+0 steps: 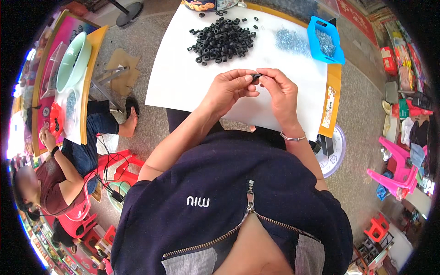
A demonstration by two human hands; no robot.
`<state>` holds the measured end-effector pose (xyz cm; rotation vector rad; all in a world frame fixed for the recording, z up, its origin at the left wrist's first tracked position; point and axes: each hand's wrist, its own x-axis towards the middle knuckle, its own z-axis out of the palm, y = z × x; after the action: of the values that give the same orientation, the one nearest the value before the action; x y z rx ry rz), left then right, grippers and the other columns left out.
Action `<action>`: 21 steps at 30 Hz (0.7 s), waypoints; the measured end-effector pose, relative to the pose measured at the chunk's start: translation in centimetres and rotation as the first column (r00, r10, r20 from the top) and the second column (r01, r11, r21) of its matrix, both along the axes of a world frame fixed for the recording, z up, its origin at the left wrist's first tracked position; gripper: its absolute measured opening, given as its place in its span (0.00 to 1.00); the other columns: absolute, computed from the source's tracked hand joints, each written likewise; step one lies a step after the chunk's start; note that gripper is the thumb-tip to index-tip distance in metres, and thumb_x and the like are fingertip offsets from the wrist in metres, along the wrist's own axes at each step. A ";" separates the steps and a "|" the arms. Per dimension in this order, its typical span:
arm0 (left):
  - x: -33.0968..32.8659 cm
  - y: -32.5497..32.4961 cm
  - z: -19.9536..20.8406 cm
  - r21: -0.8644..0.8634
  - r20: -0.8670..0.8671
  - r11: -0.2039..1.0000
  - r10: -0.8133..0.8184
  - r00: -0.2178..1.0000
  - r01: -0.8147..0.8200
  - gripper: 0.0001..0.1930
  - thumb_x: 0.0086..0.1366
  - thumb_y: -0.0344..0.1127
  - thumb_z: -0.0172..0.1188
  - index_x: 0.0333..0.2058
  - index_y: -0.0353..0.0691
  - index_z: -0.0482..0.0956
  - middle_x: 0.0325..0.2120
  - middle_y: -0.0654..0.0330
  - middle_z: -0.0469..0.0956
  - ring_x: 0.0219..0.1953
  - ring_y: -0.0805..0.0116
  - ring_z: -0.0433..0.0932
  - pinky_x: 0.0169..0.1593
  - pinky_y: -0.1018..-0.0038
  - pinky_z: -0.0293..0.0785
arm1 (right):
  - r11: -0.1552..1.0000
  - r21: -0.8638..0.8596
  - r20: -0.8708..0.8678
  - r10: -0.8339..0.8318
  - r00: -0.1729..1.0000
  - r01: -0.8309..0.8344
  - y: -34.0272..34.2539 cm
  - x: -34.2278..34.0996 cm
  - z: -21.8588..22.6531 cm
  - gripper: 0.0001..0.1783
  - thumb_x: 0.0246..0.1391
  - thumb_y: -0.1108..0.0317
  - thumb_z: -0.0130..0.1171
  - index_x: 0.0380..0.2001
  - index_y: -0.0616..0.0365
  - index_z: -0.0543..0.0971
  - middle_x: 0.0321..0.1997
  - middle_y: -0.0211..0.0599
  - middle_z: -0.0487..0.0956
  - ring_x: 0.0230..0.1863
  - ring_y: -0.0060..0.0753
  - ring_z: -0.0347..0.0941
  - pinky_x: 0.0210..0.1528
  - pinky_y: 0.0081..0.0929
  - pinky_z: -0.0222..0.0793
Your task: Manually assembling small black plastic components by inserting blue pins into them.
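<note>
Over the near part of the white tabletop [176, 87], my two hands meet at a small black ring-shaped part [255, 78]. My left hand [231, 87] pinches it between thumb and forefinger. From the other side, the fingertips of my right hand [279, 89] close on the same part; whether they also hold a pin is too small to tell. Beyond my hands lies a heap of black ring-shaped plastic parts [222, 40]. Thin silvery-blue pins [292, 40] are spread to its right. More such pins fill a blue plastic basket [339, 56] at the far right corner.
A round tin [211, 4] stands at the table's far edge. Below the right edge sits a white basin [337, 158]. At the left, another person [73, 169] sits at a second table with a pale green bowl [73, 62]. A pink stool [394, 165] lies at the right.
</note>
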<state>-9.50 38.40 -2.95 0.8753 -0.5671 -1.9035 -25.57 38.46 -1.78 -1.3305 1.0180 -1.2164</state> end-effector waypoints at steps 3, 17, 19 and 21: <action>0.1 0.1 0.2 -0.001 -0.004 1.000 -0.013 1.000 0.013 0.11 0.64 0.26 0.51 0.44 0.27 0.72 0.35 0.52 0.77 0.31 0.70 0.78 0.40 0.74 0.79 | 0.999 0.038 0.053 0.018 0.998 -0.020 0.0 -0.2 0.1 0.09 0.55 0.76 0.53 0.39 0.64 0.78 0.36 0.31 0.78 0.35 0.18 0.72 0.39 0.17 0.68; 0.4 0.4 0.3 0.031 -0.043 0.999 -0.008 0.999 0.010 0.11 0.65 0.26 0.51 0.44 0.27 0.71 0.34 0.53 0.76 0.31 0.71 0.77 0.41 0.73 0.80 | 0.997 -0.032 -0.156 0.065 0.986 -0.071 0.1 -0.7 0.9 0.09 0.55 0.76 0.53 0.39 0.65 0.78 0.36 0.31 0.78 0.36 0.18 0.72 0.40 0.15 0.68; 0.5 0.5 0.5 0.036 -0.047 0.999 -0.011 0.999 0.013 0.11 0.65 0.27 0.50 0.44 0.27 0.71 0.34 0.53 0.76 0.31 0.72 0.77 0.41 0.73 0.80 | 0.996 -0.017 -0.144 0.081 0.986 -0.084 0.0 -0.8 0.8 0.09 0.55 0.77 0.53 0.39 0.65 0.78 0.36 0.31 0.78 0.37 0.18 0.72 0.40 0.15 0.68; 0.5 0.5 0.4 0.034 -0.077 0.999 -0.010 0.997 0.013 0.11 0.65 0.27 0.50 0.44 0.27 0.71 0.34 0.53 0.76 0.30 0.72 0.77 0.40 0.73 0.80 | 0.999 -0.010 -0.177 0.046 0.983 -0.049 -0.1 -0.9 0.9 0.08 0.53 0.77 0.55 0.37 0.64 0.78 0.34 0.33 0.78 0.35 0.20 0.74 0.39 0.17 0.69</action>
<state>-8.97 38.94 -2.58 0.8183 -0.4949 -1.9541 -26.45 38.38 -0.84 -1.4862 1.0972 -1.0865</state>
